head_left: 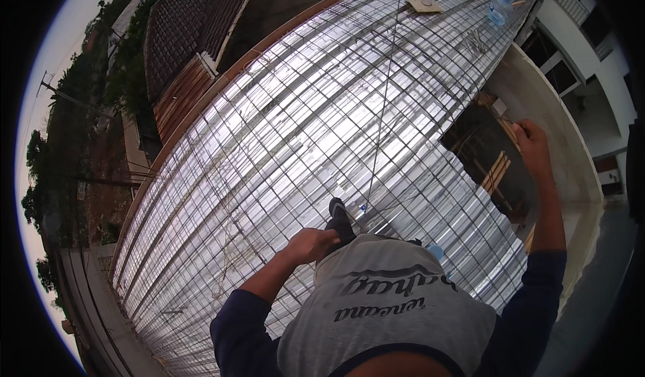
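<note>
Steel mesh: long axis lower left to upper right, beneath nearer left hand; right hand frame right; both curled.

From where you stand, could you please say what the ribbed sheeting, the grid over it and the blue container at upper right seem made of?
Ribbed sheeting: probably bare metal, smooth and silvery, given its bright glare.
Grid: likely steel bars, dull and dark, being slim and rigid-looking.
Blue container: apparently tinted plastic, glossy and see-through, though glass isn't excluded.
</note>
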### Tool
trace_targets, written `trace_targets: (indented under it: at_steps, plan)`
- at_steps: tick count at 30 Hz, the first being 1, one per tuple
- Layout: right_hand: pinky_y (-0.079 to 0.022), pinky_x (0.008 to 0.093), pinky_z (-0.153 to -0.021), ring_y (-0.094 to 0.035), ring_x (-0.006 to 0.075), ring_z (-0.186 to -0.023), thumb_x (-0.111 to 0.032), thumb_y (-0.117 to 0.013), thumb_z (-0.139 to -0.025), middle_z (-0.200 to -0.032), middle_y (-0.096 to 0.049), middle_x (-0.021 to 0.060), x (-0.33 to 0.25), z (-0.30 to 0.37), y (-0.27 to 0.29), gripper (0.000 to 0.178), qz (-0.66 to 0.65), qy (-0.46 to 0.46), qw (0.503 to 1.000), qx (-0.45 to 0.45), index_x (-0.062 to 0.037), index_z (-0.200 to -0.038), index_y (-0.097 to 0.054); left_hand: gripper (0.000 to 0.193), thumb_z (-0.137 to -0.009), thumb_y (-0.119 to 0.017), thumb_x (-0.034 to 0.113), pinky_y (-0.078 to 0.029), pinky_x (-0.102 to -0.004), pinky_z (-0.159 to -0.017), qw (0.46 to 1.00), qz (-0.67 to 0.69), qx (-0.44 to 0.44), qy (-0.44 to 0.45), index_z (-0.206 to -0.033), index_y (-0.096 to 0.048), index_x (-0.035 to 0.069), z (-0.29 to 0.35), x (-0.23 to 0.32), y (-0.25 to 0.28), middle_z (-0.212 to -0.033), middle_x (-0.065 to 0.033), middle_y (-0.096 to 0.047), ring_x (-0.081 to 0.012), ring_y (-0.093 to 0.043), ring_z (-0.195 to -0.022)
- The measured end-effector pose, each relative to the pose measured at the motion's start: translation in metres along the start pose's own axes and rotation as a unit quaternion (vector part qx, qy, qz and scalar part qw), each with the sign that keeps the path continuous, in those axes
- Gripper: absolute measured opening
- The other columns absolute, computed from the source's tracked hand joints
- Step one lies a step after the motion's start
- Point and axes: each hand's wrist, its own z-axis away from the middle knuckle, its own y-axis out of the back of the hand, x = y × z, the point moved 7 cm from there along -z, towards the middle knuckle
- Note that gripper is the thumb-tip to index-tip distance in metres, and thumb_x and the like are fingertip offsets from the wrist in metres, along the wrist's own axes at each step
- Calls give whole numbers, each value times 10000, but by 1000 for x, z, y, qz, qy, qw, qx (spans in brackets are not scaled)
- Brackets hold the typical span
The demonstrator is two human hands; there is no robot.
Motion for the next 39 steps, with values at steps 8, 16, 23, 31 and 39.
trace_targets:
  at_steps: [8,16,23,31,39]
  plan:
    - [-499,358,-652,-649,209,-701,-249,-668,-808,-776,-699,99,-65,9,-147,220,117,-116,839,-519,-42,-854,-724,204,-954,-523,229,-451,-409,-559,930,83,357,-39,-936,-619,49,-119,-101,336,-639,-174,-597,-369,-571,-581]
    - [-458,376,-602,-605,255,-640,-213,-589,-877,-736,-622,128,-58,-218,-83,224,-6,-124,985,123,4,-929,-610,202,-949,-495,312,-441,-493,-562,984,-104,14,-143,-996,-578,135,-249,-117,338,-639,-172,-575,-387,-594,-639]
    - [-511,398,-686,-652,312,-736,-300,-635,-788,-781,-672,164,18,-342,-246,265,398,-145,817,-392,-46,-783,-710,188,-969,-494,167,-420,-374,-512,933,90,329,-118,-916,-592,16,-379,-118,573,-594,-151,-551,-303,-543,-520]
    - [-442,272,-602,-542,94,-649,-175,-689,-845,-767,-647,56,-71,-575,-169,213,-419,-160,881,-152,30,-900,-672,243,-962,-477,259,-431,-520,-605,981,-85,162,63,-901,-558,39,-529,-228,673,-730,-246,-613,-452,-588,-714]
    - [-471,323,-758,-609,174,-796,-216,-646,-854,-791,-667,83,1,-727,-135,219,57,-204,970,-119,-7,-905,-686,206,-940,-523,182,-447,-421,-572,985,22,173,-18,-900,-606,-2,-667,-216,754,-668,-239,-585,-389,-587,-619]
